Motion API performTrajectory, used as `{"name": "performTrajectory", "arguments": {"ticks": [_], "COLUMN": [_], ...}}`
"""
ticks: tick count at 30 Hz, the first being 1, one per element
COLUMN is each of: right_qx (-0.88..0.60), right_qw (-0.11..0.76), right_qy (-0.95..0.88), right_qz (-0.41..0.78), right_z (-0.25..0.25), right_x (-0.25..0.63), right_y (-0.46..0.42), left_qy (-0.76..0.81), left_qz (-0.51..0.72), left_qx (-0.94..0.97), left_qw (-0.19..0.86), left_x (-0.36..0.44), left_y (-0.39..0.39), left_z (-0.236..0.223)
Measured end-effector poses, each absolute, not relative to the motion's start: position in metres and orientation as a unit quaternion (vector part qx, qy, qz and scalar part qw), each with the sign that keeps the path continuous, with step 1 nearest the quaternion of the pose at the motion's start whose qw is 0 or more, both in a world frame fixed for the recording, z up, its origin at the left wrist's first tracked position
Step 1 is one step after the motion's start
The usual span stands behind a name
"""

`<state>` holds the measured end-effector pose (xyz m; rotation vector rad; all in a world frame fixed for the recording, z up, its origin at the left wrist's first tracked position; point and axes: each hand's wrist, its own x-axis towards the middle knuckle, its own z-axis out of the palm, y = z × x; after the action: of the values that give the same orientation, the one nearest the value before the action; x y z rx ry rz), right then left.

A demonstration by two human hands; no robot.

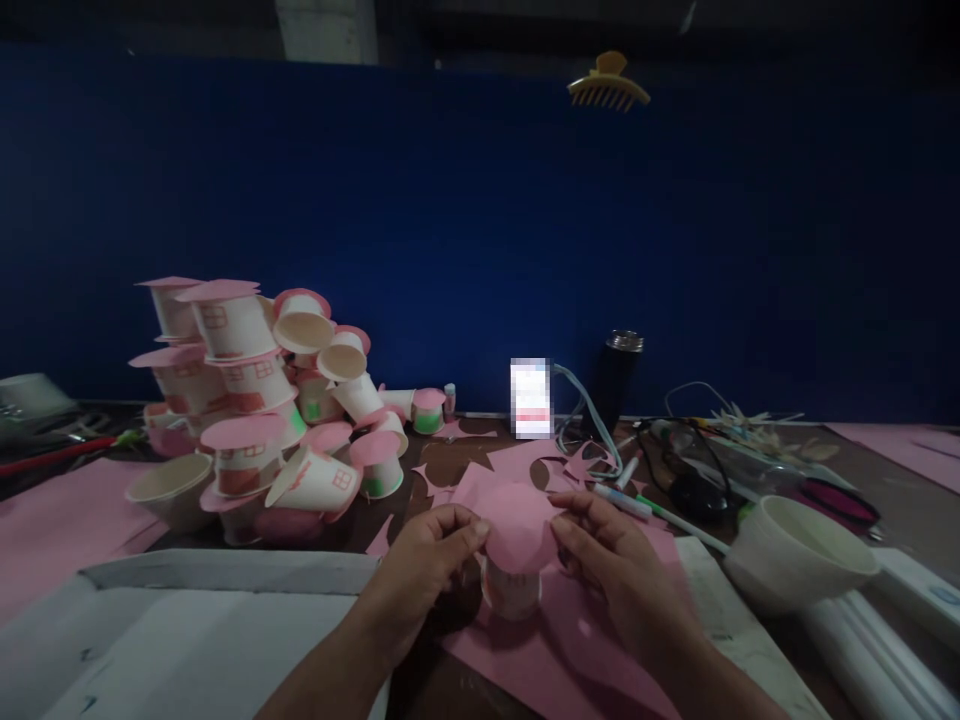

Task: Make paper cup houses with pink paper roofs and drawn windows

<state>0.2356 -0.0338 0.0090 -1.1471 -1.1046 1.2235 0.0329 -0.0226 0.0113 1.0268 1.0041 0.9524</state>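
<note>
Between my two hands is a round pink paper disc (521,525), on top of an upside-down paper cup (511,592) with faint red drawing on its side. My left hand (431,565) pinches the disc's left edge between thumb and fingers. On the opposite edge, my right hand (611,555) grips the disc the same way. The cup stands upright under the disc on a sheet of pink paper (570,640). Whether the disc is fixed to the cup I cannot tell.
Several decorated cups with pink tops (240,385) are stacked at the left, behind a white box lid (202,640). Pink paper scraps, a marker (622,500), a large paper bowl (799,550) and a black flask (616,385) lie or stand around. A blurred bright screen (530,398) stands behind.
</note>
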Motion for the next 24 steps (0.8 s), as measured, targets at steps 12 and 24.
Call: {"name": "performTrajectory", "arguments": {"ticks": [12, 24], "right_qx": [-0.533, -0.507], "right_qw": [0.557, 0.508], "right_qy": [-0.443, -0.432], "right_qz": [0.457, 0.546], "right_z": [0.0093, 0.0144], "right_x": [0.2411, 0.2329], "right_y": [-0.0298, -0.0349], "left_qy": [0.436, 0.434], "left_qz": [0.414, 0.455], "left_qx": [0.361, 0.357], "left_qw": [0.712, 0.691], "left_x": [0.0369, 0.0391], "left_y": [-0.0213, -0.0217], "left_z": [0.0089, 0.0066]}}
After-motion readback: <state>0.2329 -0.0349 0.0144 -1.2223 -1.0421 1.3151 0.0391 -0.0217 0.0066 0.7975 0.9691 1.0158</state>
